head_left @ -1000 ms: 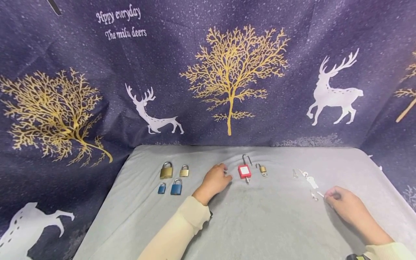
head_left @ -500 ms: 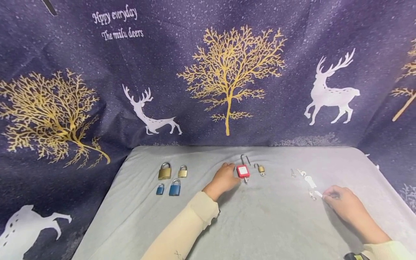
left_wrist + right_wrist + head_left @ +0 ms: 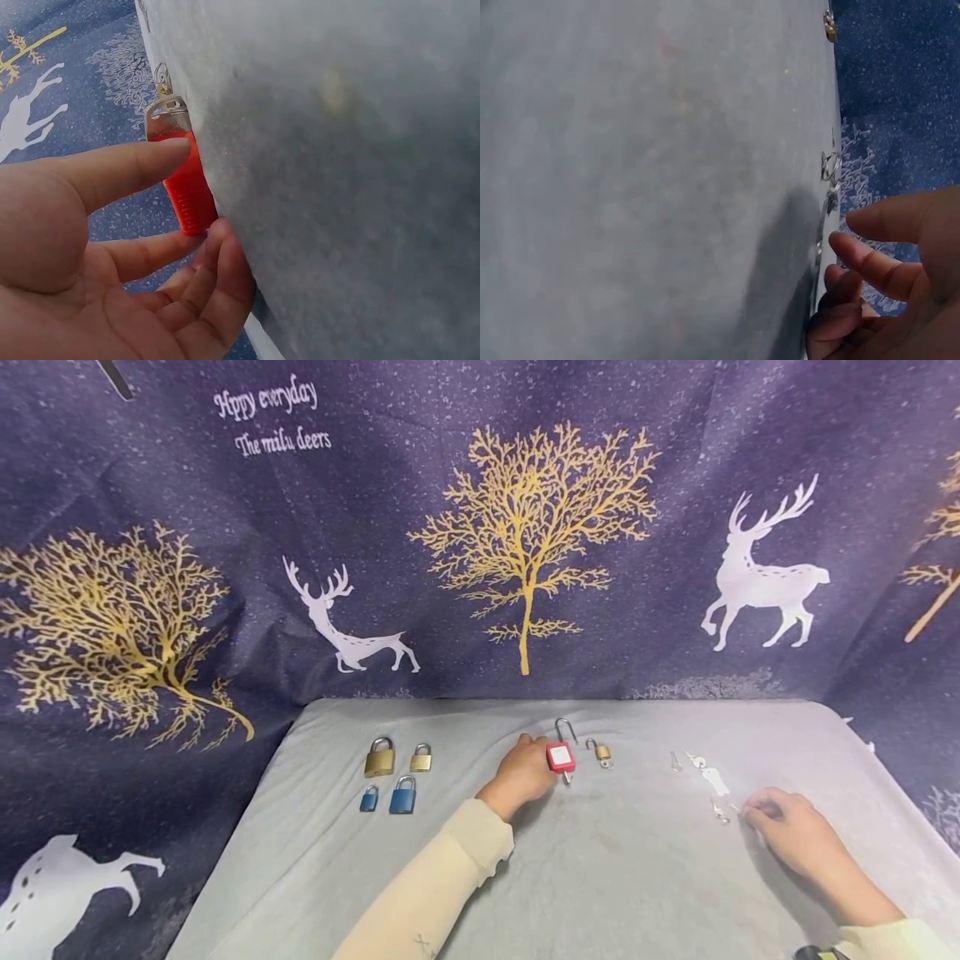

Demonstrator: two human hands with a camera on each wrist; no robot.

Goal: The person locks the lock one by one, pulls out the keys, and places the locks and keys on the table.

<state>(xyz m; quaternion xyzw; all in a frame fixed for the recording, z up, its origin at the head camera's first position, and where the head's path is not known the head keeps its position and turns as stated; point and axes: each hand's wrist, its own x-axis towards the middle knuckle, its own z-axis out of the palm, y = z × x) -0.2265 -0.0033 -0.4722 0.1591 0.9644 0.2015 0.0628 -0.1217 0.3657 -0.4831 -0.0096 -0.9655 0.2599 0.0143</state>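
Observation:
My left hand [image 3: 527, 767] grips the red padlock [image 3: 561, 757] by its sides, thumb on one side and fingers on the other. Its shackle [image 3: 566, 729] stands raised at the far end, and a key [image 3: 567, 777] sticks out at the near end. In the left wrist view, the thumb overlaps the red body [image 3: 191, 196]. At the right, my right hand [image 3: 797, 835] hovers low over the table by a small key [image 3: 733, 807]; in the right wrist view its thumb and forefinger [image 3: 870, 259] stand slightly apart with nothing visible between them.
A small brass padlock [image 3: 603, 752] with its shackle raised lies right of the red one. Further left stand two brass padlocks [image 3: 379, 760] and two blue padlocks [image 3: 402, 797]. Several keys [image 3: 712, 781] lie on the grey cloth [image 3: 615, 877], with a patterned curtain [image 3: 525, 527] behind.
My left hand has moved right from beside the red padlock to hold of it. At my right hand, the key that showed at its fingertips now appears smaller and lower, apart from them.

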